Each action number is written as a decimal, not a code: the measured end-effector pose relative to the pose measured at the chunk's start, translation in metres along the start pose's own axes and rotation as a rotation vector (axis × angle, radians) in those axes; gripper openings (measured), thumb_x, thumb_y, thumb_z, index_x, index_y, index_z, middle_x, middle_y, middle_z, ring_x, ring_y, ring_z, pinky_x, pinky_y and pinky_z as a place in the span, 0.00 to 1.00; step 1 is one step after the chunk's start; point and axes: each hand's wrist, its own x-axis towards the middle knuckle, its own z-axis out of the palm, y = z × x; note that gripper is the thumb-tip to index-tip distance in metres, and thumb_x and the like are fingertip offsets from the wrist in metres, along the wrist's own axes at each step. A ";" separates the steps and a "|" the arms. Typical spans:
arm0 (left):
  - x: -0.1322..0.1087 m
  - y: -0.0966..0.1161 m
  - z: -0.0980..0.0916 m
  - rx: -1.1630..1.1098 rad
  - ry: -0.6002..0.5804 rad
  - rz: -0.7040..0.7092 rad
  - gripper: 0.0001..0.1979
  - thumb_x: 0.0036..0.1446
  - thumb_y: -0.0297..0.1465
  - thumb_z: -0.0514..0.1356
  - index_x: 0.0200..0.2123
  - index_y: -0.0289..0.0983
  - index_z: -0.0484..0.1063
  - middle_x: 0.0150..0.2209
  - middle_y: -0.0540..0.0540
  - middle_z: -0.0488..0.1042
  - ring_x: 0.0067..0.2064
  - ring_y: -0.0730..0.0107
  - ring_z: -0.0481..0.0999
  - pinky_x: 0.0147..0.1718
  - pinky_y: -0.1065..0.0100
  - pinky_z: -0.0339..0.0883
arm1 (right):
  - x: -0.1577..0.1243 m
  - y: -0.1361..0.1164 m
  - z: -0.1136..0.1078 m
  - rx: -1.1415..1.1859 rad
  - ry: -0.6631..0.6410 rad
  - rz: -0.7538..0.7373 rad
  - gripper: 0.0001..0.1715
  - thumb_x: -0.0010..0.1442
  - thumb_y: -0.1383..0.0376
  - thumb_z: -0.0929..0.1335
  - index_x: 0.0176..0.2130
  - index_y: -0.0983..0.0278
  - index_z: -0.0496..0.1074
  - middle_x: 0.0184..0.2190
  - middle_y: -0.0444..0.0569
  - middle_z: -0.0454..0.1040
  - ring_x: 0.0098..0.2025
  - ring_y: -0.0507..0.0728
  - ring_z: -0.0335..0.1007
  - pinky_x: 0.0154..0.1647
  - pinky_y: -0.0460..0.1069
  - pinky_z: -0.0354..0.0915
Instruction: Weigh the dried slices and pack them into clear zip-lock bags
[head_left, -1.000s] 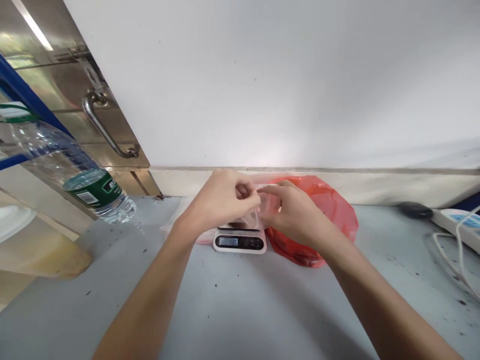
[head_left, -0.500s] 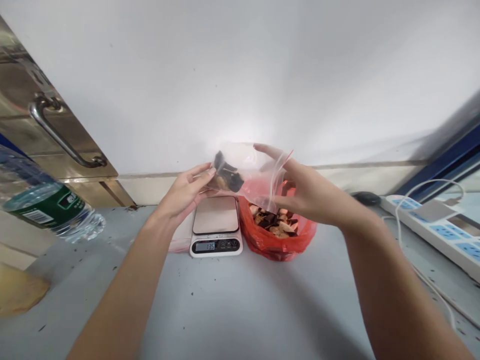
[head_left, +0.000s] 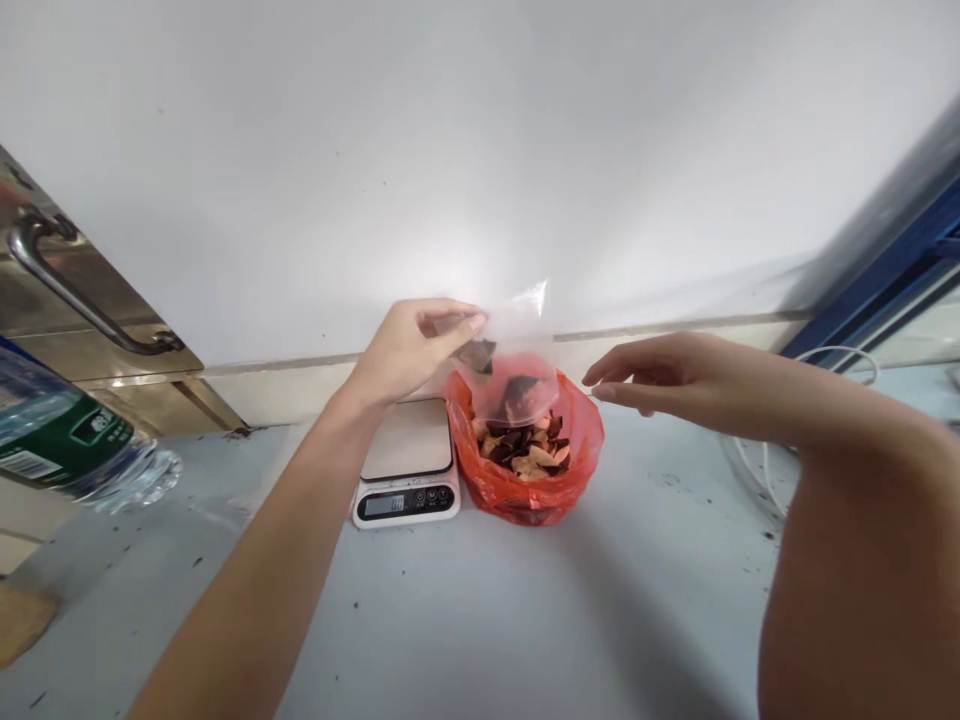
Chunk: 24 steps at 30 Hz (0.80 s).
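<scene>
My left hand [head_left: 420, 345] pinches a clear plastic bag [head_left: 525, 325] by one end, above the red bag and the back of the scale. Dark pieces [head_left: 480, 355] show through the clear plastic. Below it, the red plastic bag [head_left: 566, 480] stands open, holding brown and dark dried chips [head_left: 536, 455]. To its left a white digital scale [head_left: 409, 440] has a bare plate and its display reads 0.0. My right hand [head_left: 652, 375] hovers right of the red bag, its fingers slightly apart and touching nothing.
A water bottle with a green label [head_left: 67, 440] is at the left, near a metal door handle [head_left: 90, 290]. A white cable [head_left: 750, 480] lies at the right beside a blue frame [head_left: 892, 270]. Dark crumbs dot the grey table [head_left: 450, 620].
My right hand has let go of the clear bag and moved right. The bag now hangs tilted from my left hand over the red bag. The display went from 13.5 to 0.0.
</scene>
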 end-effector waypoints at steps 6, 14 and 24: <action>0.001 0.035 0.004 0.103 0.035 0.073 0.06 0.60 0.33 0.69 0.37 0.39 0.87 0.43 0.44 0.86 0.49 0.57 0.82 0.50 0.59 0.74 | 0.011 0.003 0.009 -0.007 0.135 0.120 0.33 0.48 0.43 0.76 0.47 0.59 0.84 0.40 0.55 0.85 0.38 0.66 0.80 0.33 0.56 0.73; -0.018 0.032 -0.005 -0.154 0.265 0.042 0.09 0.55 0.38 0.73 0.37 0.40 0.86 0.44 0.44 0.85 0.52 0.54 0.81 0.47 0.59 0.76 | 0.018 -0.014 0.018 0.178 0.162 -0.023 0.24 0.50 0.46 0.76 0.40 0.58 0.85 0.41 0.51 0.85 0.41 0.64 0.80 0.42 0.56 0.74; -0.054 -0.008 -0.028 -0.102 0.204 -0.140 0.20 0.48 0.48 0.74 0.34 0.39 0.79 0.35 0.46 0.81 0.40 0.62 0.79 0.40 0.63 0.73 | 0.025 -0.033 0.029 0.635 0.285 -0.080 0.19 0.50 0.52 0.79 0.33 0.63 0.78 0.31 0.50 0.83 0.37 0.61 0.80 0.43 0.57 0.74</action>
